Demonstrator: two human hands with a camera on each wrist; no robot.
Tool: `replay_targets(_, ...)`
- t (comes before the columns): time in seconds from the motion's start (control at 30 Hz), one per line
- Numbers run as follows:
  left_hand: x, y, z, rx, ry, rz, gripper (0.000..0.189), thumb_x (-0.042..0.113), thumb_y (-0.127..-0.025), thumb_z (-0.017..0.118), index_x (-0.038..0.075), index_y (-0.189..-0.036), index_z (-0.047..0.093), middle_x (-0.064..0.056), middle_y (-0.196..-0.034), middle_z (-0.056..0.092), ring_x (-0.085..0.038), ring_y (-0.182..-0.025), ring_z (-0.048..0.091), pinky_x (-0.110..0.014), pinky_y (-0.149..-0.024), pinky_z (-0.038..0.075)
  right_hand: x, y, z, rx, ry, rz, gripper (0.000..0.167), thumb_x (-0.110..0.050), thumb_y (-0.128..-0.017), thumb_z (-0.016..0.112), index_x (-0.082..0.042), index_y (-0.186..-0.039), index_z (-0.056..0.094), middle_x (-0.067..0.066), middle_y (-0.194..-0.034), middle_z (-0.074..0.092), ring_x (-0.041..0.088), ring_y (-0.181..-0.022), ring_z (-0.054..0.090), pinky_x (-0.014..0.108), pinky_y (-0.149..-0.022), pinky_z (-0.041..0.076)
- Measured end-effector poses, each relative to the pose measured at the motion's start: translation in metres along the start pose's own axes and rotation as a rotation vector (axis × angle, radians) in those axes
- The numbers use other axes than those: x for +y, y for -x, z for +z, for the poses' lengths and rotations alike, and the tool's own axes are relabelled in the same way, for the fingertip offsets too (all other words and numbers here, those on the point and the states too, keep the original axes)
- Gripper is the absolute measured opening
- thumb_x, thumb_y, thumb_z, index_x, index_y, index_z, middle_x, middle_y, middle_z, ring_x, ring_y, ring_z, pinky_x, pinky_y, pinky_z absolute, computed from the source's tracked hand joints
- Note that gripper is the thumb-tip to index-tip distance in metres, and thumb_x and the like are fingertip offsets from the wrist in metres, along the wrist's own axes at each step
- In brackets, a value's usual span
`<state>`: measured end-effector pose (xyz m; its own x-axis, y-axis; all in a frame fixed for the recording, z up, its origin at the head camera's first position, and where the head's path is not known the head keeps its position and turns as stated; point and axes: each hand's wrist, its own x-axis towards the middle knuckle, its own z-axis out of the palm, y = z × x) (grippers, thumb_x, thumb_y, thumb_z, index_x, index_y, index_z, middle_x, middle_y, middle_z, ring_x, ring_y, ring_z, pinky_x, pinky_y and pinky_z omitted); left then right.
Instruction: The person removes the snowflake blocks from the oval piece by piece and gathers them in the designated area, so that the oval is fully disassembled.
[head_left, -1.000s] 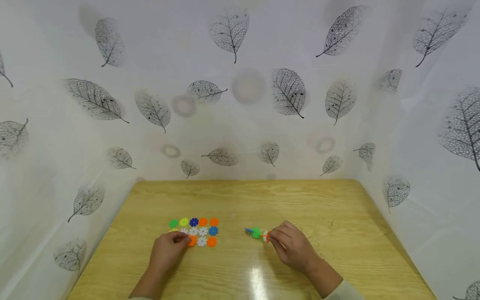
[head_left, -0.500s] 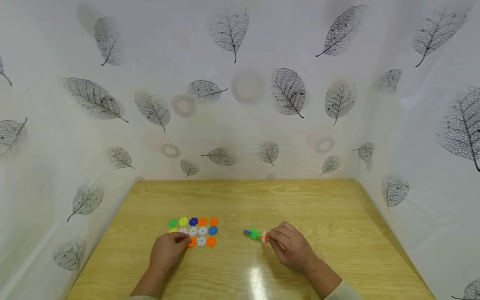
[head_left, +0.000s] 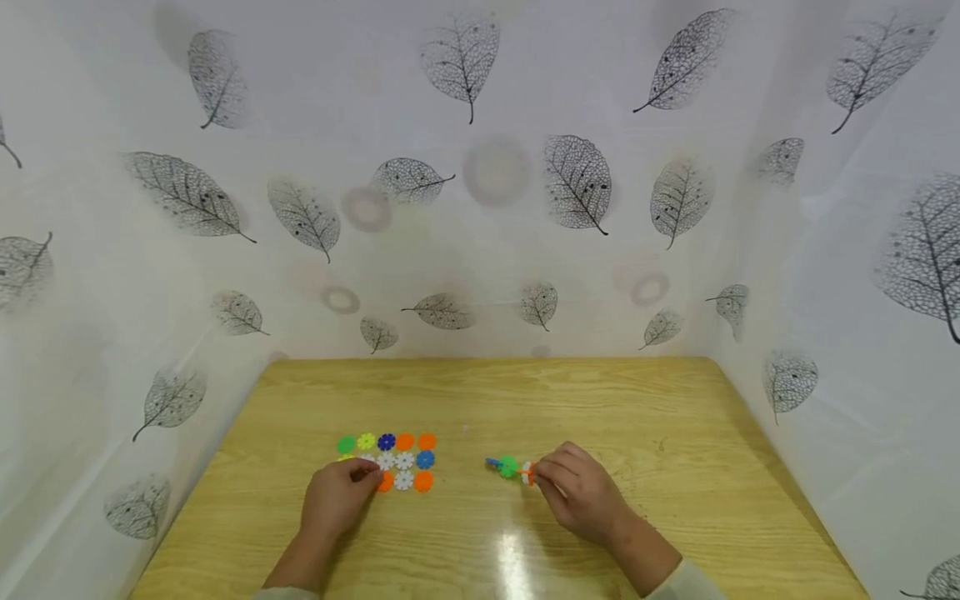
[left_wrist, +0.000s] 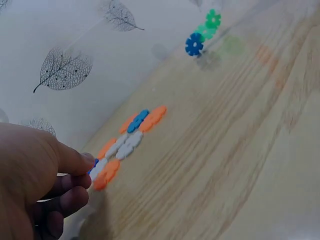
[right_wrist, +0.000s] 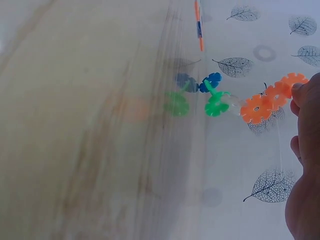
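Observation:
My right hand (head_left: pixel 587 493) pinches one end of a short chain of interlocking flower-shaped plastic discs (head_left: pixel 507 467), held out toward the left. In the right wrist view, orange discs (right_wrist: pixel 256 109) are nearest the fingers, then a pale one, a green disc (right_wrist: pixel 216 106) and a blue disc (right_wrist: pixel 213 80) at the far end. My left hand (head_left: pixel 335 498) stays at the near left corner of the rows of loose discs (head_left: pixel 403 481), covering some of them. In the left wrist view its thumb and index finger come together, other fingers loosely curled; no disc shows between them.
The loose discs are green, yellow, dark blue, orange, white and light blue, lying flat in rows on the wood-grain table (head_left: pixel 480 400). A leaf-printed white curtain (head_left: pixel 495 250) stands behind the table and along both sides.
The right hand's chain has shifted slightly left. The left hand stays almost in place beside the loose discs.

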<state>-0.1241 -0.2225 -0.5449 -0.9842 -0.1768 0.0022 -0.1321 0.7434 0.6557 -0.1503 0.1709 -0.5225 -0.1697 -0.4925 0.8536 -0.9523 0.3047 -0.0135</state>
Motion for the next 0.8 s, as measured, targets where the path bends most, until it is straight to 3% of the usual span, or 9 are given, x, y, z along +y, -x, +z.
replay_targets(0.37, 0.031, 0.003, 0.0, -0.001, 0.12, 0.056, 0.007, 0.023, -0.092, 0.081, 0.017, -0.095, 0.082, 0.007, -0.086, 0.074, -0.01, -0.08, 0.065, -0.028, -0.069, 0.053, -0.002, -0.003, 0.0, -0.022, 0.005, 0.016, 0.008, -0.009, -0.096, 0.074, -0.002, -0.096, 0.076, 0.005, -0.093, 0.074, 0.015, -0.079, 0.065, 0.021, -0.071, 0.052)
replay_targets(0.6, 0.051, 0.009, 0.004, -0.044, 0.286, 0.094, 0.007, 0.021, -0.092, 0.081, 0.014, -0.096, 0.081, 0.006, -0.093, 0.076, -0.011, -0.085, 0.069, -0.025, -0.07, 0.056, -0.002, -0.003, 0.001, -0.019, 0.013, 0.007, 0.009, -0.01, -0.097, 0.073, -0.002, -0.098, 0.077, 0.004, -0.093, 0.074, 0.015, -0.079, 0.065, 0.021, -0.071, 0.052)
replay_targets(0.8, 0.066, 0.015, 0.007, -0.085, 0.335, 0.111, 0.011, 0.025, -0.093, 0.08, 0.015, -0.098, 0.08, 0.007, -0.09, 0.074, -0.012, -0.082, 0.067, -0.025, -0.066, 0.056, -0.004, -0.002, 0.002, -0.03, 0.021, 0.009, 0.013, -0.011, -0.1, 0.07, -0.001, -0.1, 0.078, 0.003, -0.093, 0.074, 0.014, -0.079, 0.064, 0.021, -0.071, 0.052)
